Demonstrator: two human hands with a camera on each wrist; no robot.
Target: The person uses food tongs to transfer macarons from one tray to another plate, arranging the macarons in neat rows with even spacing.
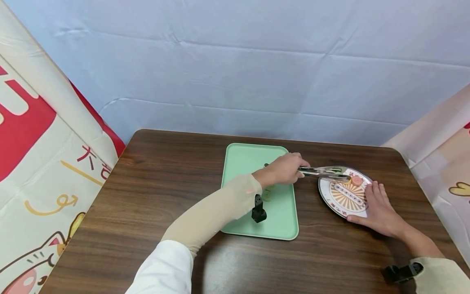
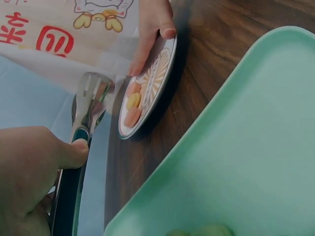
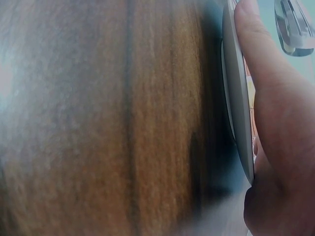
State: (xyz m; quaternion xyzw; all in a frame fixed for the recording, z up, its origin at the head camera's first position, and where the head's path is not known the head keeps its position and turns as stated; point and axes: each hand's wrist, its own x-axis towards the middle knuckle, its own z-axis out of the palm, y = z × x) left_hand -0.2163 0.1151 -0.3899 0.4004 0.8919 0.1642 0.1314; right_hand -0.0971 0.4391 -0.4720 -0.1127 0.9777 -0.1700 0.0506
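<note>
My left hand (image 1: 288,168) grips a pair of metal tongs (image 1: 312,172), which reach right from above the green tray. In the head view, the parted tips overlap the far side of a round printed plate (image 1: 333,196). Two pinkish-orange slices (image 2: 132,117) and a yellow slice (image 2: 133,101) lie in a row on this plate, in the left wrist view. My right hand (image 1: 380,210) rests at the plate's right edge, fingers straight and thumb spread along the near rim. Seen from the right wrist, the thumb lies over the grey plate edge (image 3: 238,98).
The light green tray (image 1: 290,232) lies left of the plate on a dark wooden table (image 1: 176,163). Pale green pieces (image 2: 211,230) sit on it, mostly hidden by my left arm in the head view. A pale blue cloth (image 1: 220,73) hangs behind the table.
</note>
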